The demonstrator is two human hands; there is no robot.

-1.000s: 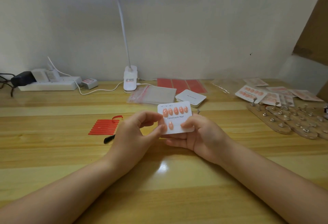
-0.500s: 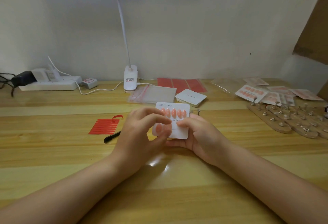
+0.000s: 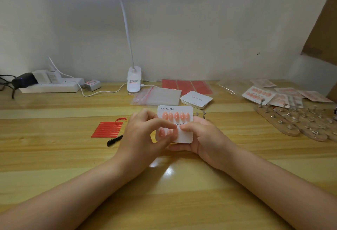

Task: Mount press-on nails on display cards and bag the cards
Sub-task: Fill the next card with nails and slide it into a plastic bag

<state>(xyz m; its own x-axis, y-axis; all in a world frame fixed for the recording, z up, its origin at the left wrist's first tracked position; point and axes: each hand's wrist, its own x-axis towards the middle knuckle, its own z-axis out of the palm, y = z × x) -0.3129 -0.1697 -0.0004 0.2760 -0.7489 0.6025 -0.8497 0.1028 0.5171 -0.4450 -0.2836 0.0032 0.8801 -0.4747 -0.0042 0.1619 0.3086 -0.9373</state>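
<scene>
At the table's [image 3: 54, 156] left rear edge lies a power strip [image 3: 49, 84]; nearer the centre lie red adhesive strips [image 3: 107, 129] and a black tool [image 3: 114, 140]. The left hand [image 3: 142, 138] has moved onto the display card [image 3: 184, 136], its forefinger and thumb now pinching at the lower row, where a second nail [image 3: 169, 131] has appeared beside the first. The right hand [image 3: 202, 138] grips the card's right edge above the table's centre. Judgement: mounting continues; bagging remains undone. Finished cards [image 3: 259, 94] lie at the right rear.
</scene>
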